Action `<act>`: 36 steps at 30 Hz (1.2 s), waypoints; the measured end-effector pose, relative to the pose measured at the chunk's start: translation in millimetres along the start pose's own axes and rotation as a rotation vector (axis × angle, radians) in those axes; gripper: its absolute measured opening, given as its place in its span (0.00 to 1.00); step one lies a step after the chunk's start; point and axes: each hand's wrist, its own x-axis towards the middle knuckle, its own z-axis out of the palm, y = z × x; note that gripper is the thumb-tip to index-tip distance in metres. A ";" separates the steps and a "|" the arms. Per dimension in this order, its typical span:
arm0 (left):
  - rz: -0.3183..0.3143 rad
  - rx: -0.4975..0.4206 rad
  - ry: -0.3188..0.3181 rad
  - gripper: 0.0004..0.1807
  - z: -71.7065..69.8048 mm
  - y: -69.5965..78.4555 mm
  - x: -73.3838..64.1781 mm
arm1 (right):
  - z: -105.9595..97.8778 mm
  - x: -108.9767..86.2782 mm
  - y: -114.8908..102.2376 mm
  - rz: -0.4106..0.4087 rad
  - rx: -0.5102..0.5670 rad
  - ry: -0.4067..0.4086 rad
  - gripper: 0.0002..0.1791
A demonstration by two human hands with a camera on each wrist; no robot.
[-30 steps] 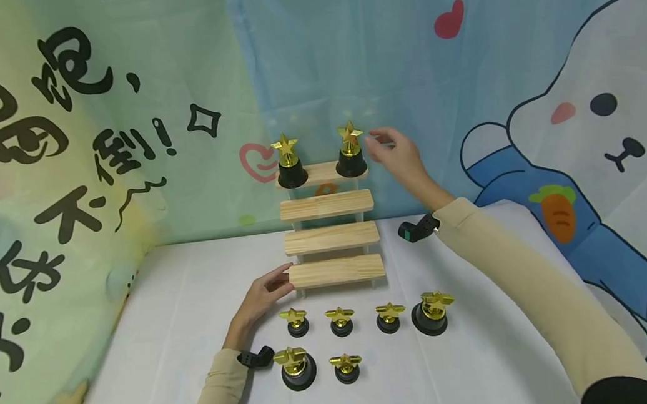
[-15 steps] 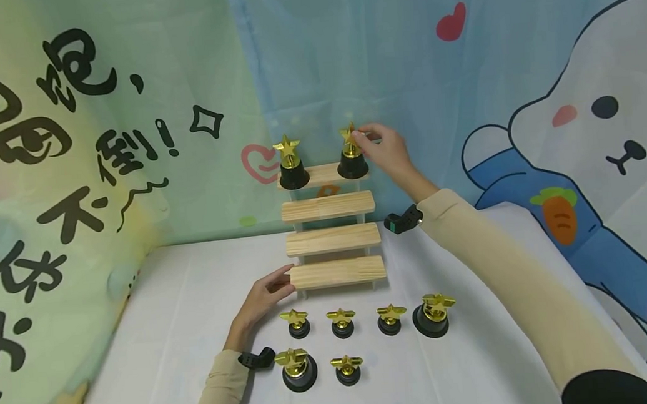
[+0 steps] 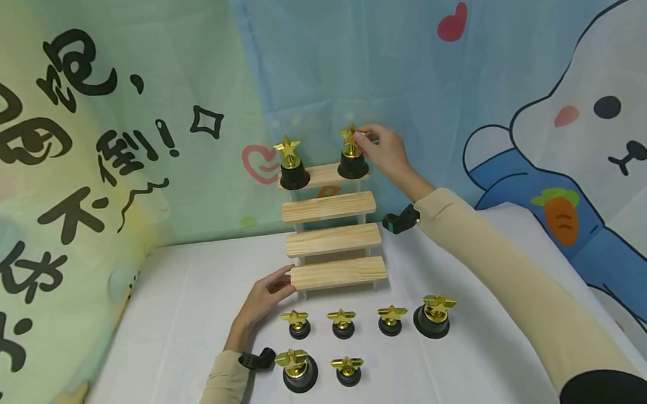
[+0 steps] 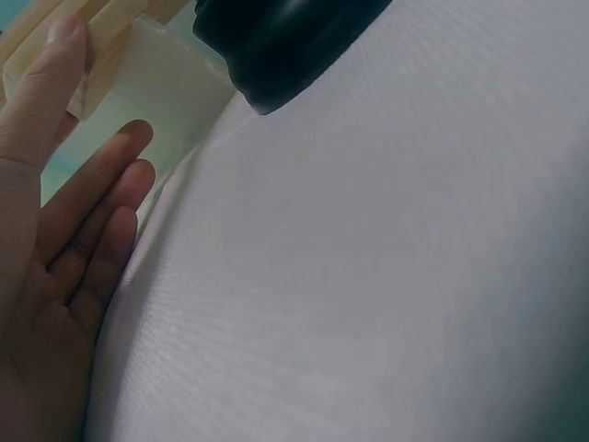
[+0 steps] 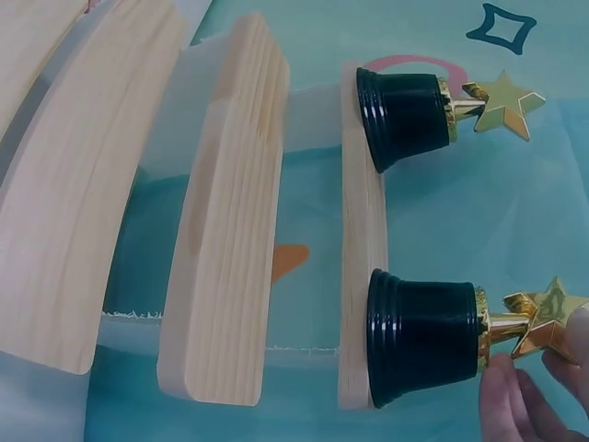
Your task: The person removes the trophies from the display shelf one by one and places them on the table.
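Note:
On the top step of the four-tier wooden display stand (image 3: 336, 273) stand two star trophies, gold on black bases. My right hand (image 3: 386, 152) pinches the gold star of the right-hand trophy (image 3: 353, 166), whose base rests upright on the board. The right wrist view shows fingertips and thumb at that star (image 5: 552, 318). Beside it, the left-hand trophy (image 3: 295, 176) stands untouched. Low on the left, my left hand (image 3: 264, 299) grips the end of the bottom step between thumb and index finger; its other fingers (image 4: 97, 189) stretch out below the board.
In front of the stand, several more star trophies stand on the white tablecloth (image 3: 404, 384): small ones such as this trophy (image 3: 343, 324), and larger ones at front left (image 3: 300, 374) and at right (image 3: 432, 321). A printed cloth backdrop (image 3: 187, 193) hangs right behind the stand.
My right hand has moved left from beside the right-hand trophy on the top step and taken hold of its star. The left hand stays at the bottom step.

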 end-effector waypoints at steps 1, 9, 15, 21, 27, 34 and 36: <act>-0.004 0.006 0.003 0.30 0.1 0.0 0.1 | -0.1 0.1 0.0 -0.002 -0.001 0.001 0.22; 0.006 -0.001 0.015 0.30 2.3 -6.1 0.1 | -1.8 0.0 4.6 -0.056 0.021 0.006 0.20; 0.004 0.008 0.020 0.30 1.7 -5.2 0.6 | -8.0 -1.4 8.3 -0.058 0.062 -0.012 0.20; 0.006 0.011 0.018 0.30 0.9 -5.3 0.8 | -15.1 -4.6 8.4 -0.068 0.035 -0.019 0.20; 0.014 0.015 0.018 0.31 1.4 -6.4 0.0 | -20.3 -13.9 3.7 -0.072 0.010 -0.080 0.19; 0.017 0.022 0.023 0.30 1.7 -3.9 0.1 | -24.0 -37.2 -0.4 -0.106 0.016 -0.163 0.19; 0.008 0.022 0.024 0.30 1.7 -3.7 0.3 | -24.4 -45.3 0.3 -0.124 0.026 -0.183 0.19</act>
